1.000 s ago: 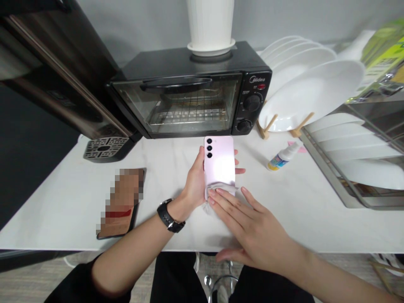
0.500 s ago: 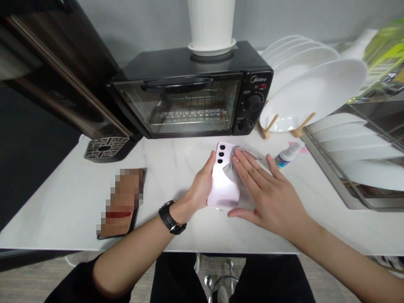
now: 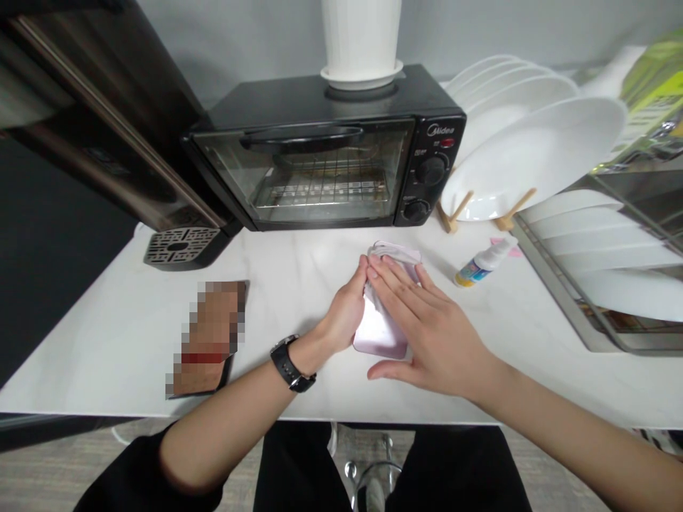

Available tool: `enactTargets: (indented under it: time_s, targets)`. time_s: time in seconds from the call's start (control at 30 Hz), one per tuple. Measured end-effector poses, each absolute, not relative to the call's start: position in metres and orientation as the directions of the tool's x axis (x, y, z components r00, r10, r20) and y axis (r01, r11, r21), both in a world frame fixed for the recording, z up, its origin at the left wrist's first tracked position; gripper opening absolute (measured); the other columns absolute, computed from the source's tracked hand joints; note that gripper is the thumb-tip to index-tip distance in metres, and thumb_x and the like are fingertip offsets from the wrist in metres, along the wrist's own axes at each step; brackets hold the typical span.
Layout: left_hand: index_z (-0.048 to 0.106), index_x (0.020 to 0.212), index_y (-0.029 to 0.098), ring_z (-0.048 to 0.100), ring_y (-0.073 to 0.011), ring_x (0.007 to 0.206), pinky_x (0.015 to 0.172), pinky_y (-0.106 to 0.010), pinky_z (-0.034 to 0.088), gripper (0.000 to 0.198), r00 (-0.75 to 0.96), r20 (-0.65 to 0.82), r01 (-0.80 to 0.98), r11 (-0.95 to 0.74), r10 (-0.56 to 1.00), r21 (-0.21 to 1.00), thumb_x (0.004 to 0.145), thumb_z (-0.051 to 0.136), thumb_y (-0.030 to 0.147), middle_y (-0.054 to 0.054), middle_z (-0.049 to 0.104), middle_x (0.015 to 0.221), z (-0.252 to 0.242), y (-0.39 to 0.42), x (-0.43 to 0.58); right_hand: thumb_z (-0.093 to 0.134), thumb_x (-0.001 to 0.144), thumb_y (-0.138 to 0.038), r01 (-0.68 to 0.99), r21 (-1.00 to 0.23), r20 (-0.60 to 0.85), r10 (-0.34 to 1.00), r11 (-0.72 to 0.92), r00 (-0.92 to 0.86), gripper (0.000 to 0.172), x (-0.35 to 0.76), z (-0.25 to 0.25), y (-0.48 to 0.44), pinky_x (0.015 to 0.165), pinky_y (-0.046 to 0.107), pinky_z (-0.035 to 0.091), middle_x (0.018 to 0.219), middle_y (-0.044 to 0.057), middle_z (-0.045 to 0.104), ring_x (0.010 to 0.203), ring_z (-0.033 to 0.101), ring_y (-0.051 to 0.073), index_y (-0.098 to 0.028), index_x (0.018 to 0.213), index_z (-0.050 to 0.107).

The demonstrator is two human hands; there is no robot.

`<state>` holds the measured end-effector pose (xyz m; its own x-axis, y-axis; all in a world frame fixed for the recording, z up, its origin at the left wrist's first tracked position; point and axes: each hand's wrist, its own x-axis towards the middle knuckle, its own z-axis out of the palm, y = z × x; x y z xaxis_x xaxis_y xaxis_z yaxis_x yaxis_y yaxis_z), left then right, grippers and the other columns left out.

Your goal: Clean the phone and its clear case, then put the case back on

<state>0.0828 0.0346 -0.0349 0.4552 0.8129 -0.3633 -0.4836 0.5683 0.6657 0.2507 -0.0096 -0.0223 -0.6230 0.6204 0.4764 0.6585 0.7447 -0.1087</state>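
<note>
Over the white counter (image 3: 299,284), the left hand (image 3: 344,313), fingers closed, grips the slim pale-pink phone (image 3: 380,336) while the right hand (image 3: 427,331), fingers flat and open, presses a whitish cloth (image 3: 395,251) on its top end: wiping apparently midway.

A black glass-fronted toaster oven (image 3: 325,171) is sitting on the white bench (image 3: 107,334), carrying a white ribbed pot (image 3: 361,35); white round plates (image 3: 533,156) are leaning beside it.
</note>
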Motion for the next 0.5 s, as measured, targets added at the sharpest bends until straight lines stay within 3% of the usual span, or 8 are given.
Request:
enactTargets:
  time_s: [0.07, 0.17, 0.3, 0.5]
  targets:
    - [0.073, 0.142, 0.010, 0.080, -0.0289, 0.113, 0.107, -0.040, 0.057, 0.078, 0.503, -0.414, -0.441, 0.637, 0.759, 0.633, 0.109, 0.038, 0.072, -0.015, 0.085, 0.116, -0.026, 0.037, 0.081, 0.047, 0.098, -0.087, 0.637, -0.100, 0.458, 0.603, 0.765, -0.653, 0.115, 0.248, -0.024, -0.019, 0.134, 0.062, 0.039, 0.175, 0.026, 0.041, 0.166, 0.040, 0.038, 0.004, 0.167, 0.036]
    - [0.075, 0.135, 0.006, 0.080, -0.0246, 0.088, 0.090, -0.037, 0.061, 0.084, 0.523, -0.341, -0.511, 0.607, 0.781, 0.608, 0.111, 0.026, 0.070, -0.015, 0.084, 0.103, -0.017, 0.042, 0.077, 0.043, 0.095, -0.093, 0.579, -0.090, 0.426, 0.557, 0.810, -0.713, 0.118, 0.246, -0.027, -0.037, 0.137, 0.057, 0.034, 0.174, 0.021, 0.045, 0.163, 0.046, 0.034, 0.001, 0.166, 0.041]
    - [0.076, 0.126, 0.009, 0.079, -0.0248, 0.079, 0.069, -0.036, 0.061, 0.083, 0.491, -0.258, -0.597, 0.536, 0.832, 0.596, 0.112, 0.019, 0.068, -0.011, 0.082, 0.100, -0.014, 0.046, 0.072, 0.041, 0.099, -0.089, 0.562, -0.046, 0.414, 0.528, 0.826, -0.742, 0.107, 0.249, -0.033, -0.057, 0.143, 0.044, 0.019, 0.175, 0.012, 0.047, 0.161, 0.049, 0.025, -0.005, 0.165, 0.046]
    - [0.073, 0.134, 0.008, 0.080, -0.0266, 0.083, 0.078, -0.037, 0.060, 0.086, 0.524, -0.254, -0.575, 0.557, 0.813, 0.599, 0.111, 0.018, 0.069, -0.013, 0.082, 0.100, -0.015, 0.047, 0.073, 0.037, 0.098, -0.091, 0.659, 0.031, 0.460, 0.574, 0.752, -0.677, 0.111, 0.261, -0.037, -0.059, 0.143, 0.045, 0.008, 0.171, 0.016, 0.052, 0.159, 0.052, 0.028, -0.001, 0.162, 0.047]
